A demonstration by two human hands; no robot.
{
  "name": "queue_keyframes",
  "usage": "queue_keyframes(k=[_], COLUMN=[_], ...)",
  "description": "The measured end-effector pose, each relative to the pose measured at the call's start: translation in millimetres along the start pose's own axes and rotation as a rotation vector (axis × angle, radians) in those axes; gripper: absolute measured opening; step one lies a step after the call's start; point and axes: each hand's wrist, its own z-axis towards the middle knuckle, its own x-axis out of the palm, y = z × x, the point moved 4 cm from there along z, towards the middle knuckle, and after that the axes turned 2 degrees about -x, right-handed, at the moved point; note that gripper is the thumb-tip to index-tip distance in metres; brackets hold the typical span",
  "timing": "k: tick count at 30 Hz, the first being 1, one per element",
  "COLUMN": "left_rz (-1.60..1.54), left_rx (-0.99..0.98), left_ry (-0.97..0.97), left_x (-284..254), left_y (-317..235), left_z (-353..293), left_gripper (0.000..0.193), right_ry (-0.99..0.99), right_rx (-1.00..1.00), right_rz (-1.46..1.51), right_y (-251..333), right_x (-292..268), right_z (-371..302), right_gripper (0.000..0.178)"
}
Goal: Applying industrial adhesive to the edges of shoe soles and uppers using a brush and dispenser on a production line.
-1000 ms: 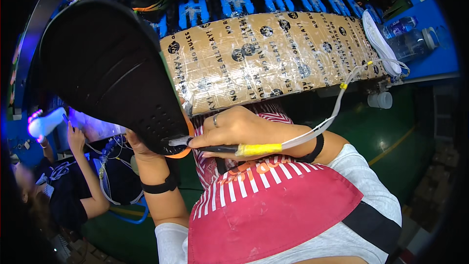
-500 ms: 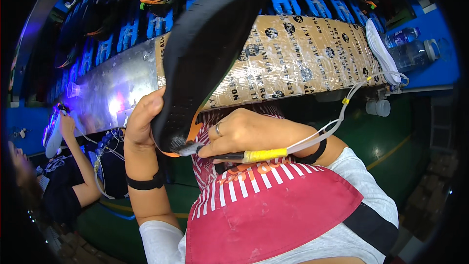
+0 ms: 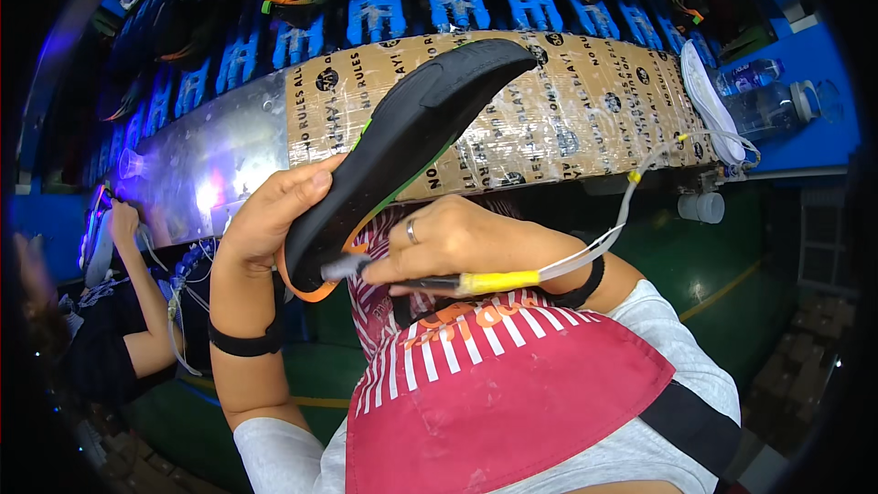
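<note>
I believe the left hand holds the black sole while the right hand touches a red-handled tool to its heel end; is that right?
Not quite: the tool has a yellow handle, not red, as the head view shows. The left hand does hold the black sole, and the right hand touches the tool to its heel end.

A long brown cardboard sheet with black printed round marks lies taped along the workbench edge.
</note>
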Motion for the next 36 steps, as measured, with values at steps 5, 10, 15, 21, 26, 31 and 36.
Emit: queue_keyframes(k=[5,10,15,21,26,31,36], left_rz=[0.092,0.078,0.046,0.092,0.143,0.163,0.056], left_rx=[-0.026,-0.031,-0.039,-0.073,-0.071,-0.104,-0.04], left_ry=[-0.013,-0.039,-0.02,-0.062,-0.09,-0.102,-0.114], left_x=[-3,-5,-3,-5,-5,-8,-11], left_y=[1,1,3,5,8,11,9], left_z=[4,5,4,7,12,11,10], left_gripper=[0.047,0.047,0.047,0.046,0.044,0.043,0.045], right_ry=[0.035,-0.051,-0.017,-0.029,-0.006,0.088,0.042], right_rx=[-0.06,-0.01,-0.03,0.039,-0.01,0.001,0.081], right_rz=[-0.041,0.089,0.048,0.007,-0.192,-0.191,0.224], right_y=[-1,-7,-8,-11,-11,-11,-13], right_x=[9,5,10,0,11,15,0], right_z=[-1,-8,-7,-14,-10,-10,-15], right_gripper=[0.021,0.025,0.029,0.027,0.031,0.026,0.025])
